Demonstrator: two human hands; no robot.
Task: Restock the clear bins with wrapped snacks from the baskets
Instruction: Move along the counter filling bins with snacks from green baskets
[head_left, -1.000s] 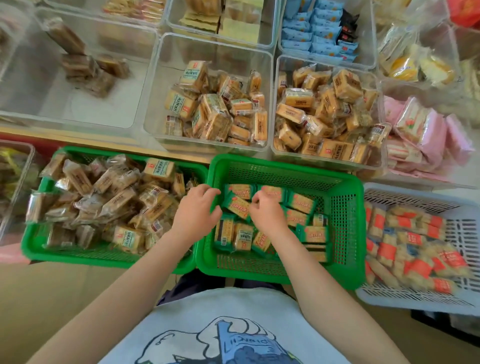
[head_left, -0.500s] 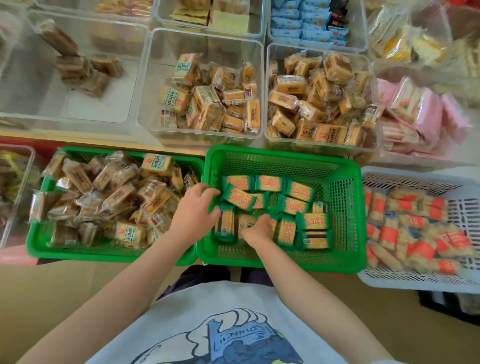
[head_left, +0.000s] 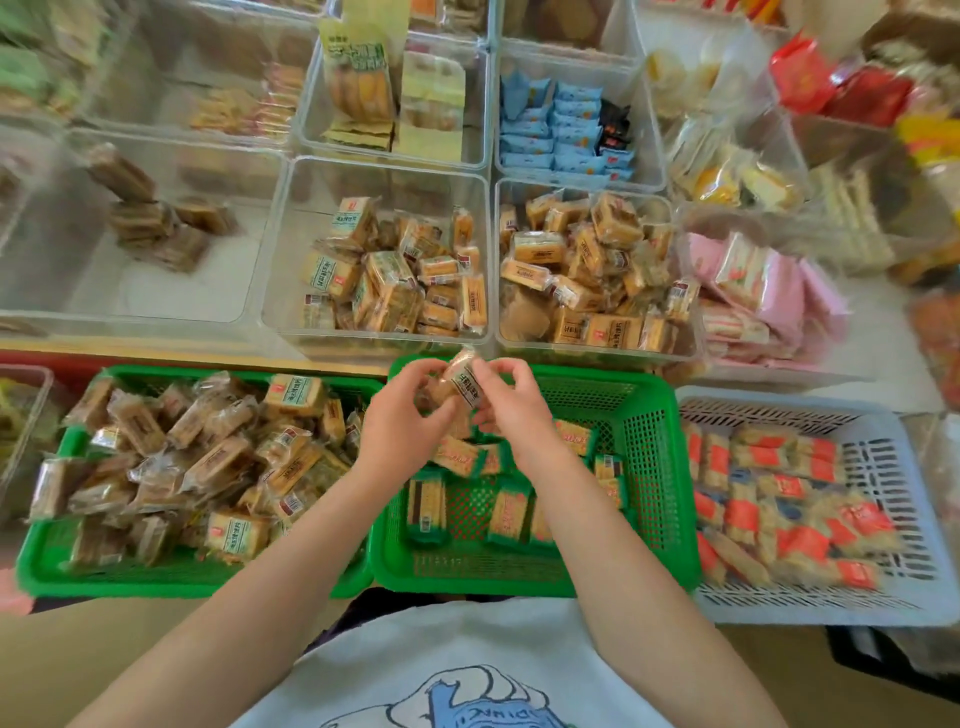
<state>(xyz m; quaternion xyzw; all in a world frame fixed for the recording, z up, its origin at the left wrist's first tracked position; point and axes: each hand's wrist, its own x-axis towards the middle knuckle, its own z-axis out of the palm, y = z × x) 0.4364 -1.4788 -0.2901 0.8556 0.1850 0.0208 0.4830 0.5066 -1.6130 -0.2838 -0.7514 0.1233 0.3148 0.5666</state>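
Observation:
My left hand (head_left: 402, 421) and my right hand (head_left: 511, 410) meet above the far edge of the middle green basket (head_left: 660, 467), both gripping a bunch of clear-wrapped tan snacks (head_left: 464, 382). Green-wrapped snacks (head_left: 506, 514) lie on the basket floor below. Just beyond my hands stand two clear bins: the middle bin (head_left: 291, 249) and the right bin (head_left: 685, 332), each partly filled with tan wrapped snacks. The left green basket (head_left: 62, 571) is heaped with clear-wrapped brown snacks.
A pale blue-grey basket (head_left: 909, 561) of red-labelled snacks sits at the right. A nearly bare clear bin (head_left: 52, 249) holds a few brown packs at the left. Further bins hold blue packs (head_left: 561, 130), pink packs (head_left: 779, 296) and yellow bags.
Both hands have risen out of the middle green basket, carrying snacks up to its far edge. The view has tilted up toward the bins.

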